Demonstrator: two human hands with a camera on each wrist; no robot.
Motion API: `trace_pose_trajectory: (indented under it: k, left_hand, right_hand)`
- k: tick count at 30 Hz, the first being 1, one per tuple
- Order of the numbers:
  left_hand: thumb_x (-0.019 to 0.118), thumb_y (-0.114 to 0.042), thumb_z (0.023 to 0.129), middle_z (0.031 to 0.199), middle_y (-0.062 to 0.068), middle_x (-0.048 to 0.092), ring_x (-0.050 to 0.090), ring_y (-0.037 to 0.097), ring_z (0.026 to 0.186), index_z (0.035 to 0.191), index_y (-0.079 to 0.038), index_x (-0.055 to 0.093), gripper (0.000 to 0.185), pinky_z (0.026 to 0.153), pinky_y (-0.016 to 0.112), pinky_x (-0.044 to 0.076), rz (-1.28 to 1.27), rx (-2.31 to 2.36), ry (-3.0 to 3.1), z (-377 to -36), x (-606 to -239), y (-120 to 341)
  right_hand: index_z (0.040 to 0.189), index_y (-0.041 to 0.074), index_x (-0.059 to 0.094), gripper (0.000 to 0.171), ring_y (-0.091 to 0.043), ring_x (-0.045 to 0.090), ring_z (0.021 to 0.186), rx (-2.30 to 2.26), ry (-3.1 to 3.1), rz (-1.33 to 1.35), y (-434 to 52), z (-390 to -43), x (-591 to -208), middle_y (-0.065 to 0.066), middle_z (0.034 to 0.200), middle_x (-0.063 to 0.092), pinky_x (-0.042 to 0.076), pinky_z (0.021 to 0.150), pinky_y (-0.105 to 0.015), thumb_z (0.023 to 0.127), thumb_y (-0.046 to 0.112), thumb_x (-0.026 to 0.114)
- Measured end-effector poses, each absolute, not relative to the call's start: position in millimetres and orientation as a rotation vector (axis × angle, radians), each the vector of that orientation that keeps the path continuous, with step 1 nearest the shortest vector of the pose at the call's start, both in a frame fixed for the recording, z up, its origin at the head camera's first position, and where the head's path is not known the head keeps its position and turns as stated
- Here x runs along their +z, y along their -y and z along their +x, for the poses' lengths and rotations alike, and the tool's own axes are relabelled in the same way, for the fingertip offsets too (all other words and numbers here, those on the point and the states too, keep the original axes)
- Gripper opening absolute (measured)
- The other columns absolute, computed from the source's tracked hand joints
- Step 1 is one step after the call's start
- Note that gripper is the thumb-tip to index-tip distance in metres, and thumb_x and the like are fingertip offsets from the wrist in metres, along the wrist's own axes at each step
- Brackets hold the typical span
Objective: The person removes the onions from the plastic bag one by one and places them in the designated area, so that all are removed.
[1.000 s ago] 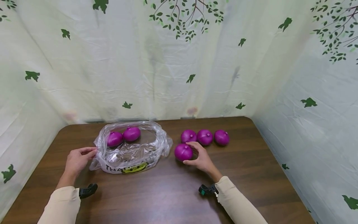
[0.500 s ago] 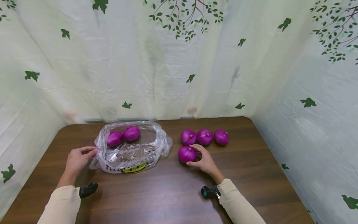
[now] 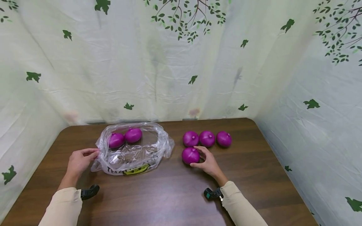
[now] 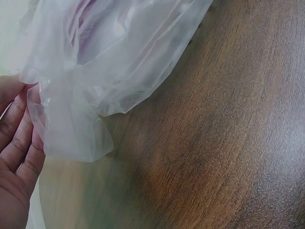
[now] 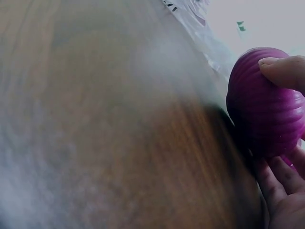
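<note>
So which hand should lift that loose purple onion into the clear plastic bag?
Right: the right hand already grips the loose purple onion, while the left hand holds the clear plastic bag at its edge.

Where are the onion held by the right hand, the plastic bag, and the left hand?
onion (image 3: 190,155), head view, middle of its purple top
plastic bag (image 3: 133,168), head view, front wall near the printed label
left hand (image 3: 77,161), head view, back of the hand beside the bag's edge
</note>
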State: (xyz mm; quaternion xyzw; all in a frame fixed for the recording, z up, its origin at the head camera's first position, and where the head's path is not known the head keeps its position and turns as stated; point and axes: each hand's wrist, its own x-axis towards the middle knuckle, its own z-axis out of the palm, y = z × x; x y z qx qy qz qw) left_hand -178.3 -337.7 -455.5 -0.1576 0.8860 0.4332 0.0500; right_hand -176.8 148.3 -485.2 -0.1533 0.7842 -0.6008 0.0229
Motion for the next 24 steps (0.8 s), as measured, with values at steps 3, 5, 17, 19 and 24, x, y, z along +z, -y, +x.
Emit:
trace_pose_trajectory:
  k: [3,5,17,19,24]
  left_hand:
    - [0.057,-0.035,0.097,0.115,0.028,0.061,0.056,0.041,0.104,0.125,0.008,0.058,0.052,0.088,0.053,0.045,-0.467,1.325,-2.705,-178.2,-456.9,337.7]
    - [0.057,-0.036,0.097,0.115,0.028,0.061,0.057,0.041,0.104,0.125,0.008,0.058,0.052,0.089,0.053,0.045,-0.457,1.329,-2.708,-178.1,-457.6,337.8]
    - [0.058,-0.036,0.096,0.116,0.027,0.061,0.055,0.035,0.102,0.124,0.008,0.058,0.052,0.081,0.042,0.047,-0.45,1.302,-2.721,-179.1,-457.9,338.3]
    - [0.058,-0.036,0.096,0.116,0.028,0.061,0.055,0.035,0.101,0.125,0.008,0.058,0.052,0.081,0.041,0.047,-0.453,1.302,-2.718,-179.2,-458.4,338.4]
    - [0.057,-0.037,0.096,0.117,0.028,0.06,0.055,0.036,0.102,0.125,0.008,0.058,0.053,0.083,0.044,0.047,-0.473,1.315,-2.704,-179.8,-459.8,338.7]
  right_hand:
    - [0.13,-0.013,0.048,0.069,-0.043,0.048,0.122,-1.877,-2.42,-0.48,-149.1,-176.7,-486.8,-0.028,0.129,0.049,0.039,0.102,-0.05,0.07,-0.007,0.081]
    - [0.13,-0.013,0.048,0.069,-0.044,0.048,0.122,-1.885,-2.414,-0.488,-149.5,-176.9,-488.3,-0.029,0.129,0.049,0.039,0.102,-0.052,0.07,-0.008,0.081]
    - [0.132,-0.012,0.048,0.071,-0.042,0.047,0.123,-1.883,-2.416,-0.494,-150.5,-178.6,-489.8,-0.028,0.131,0.049,0.038,0.103,-0.051,0.069,-0.008,0.081]
    - [0.132,-0.012,0.048,0.071,-0.042,0.047,0.123,-1.887,-2.418,-0.494,-150.7,-178.6,-490.3,-0.028,0.131,0.049,0.038,0.103,-0.052,0.069,-0.008,0.081]
    - [0.131,-0.012,0.048,0.072,-0.043,0.047,0.122,-1.888,-2.441,-0.504,-151.3,-178.6,-492.1,-0.029,0.13,0.049,0.039,0.101,-0.053,0.068,-0.009,0.081]
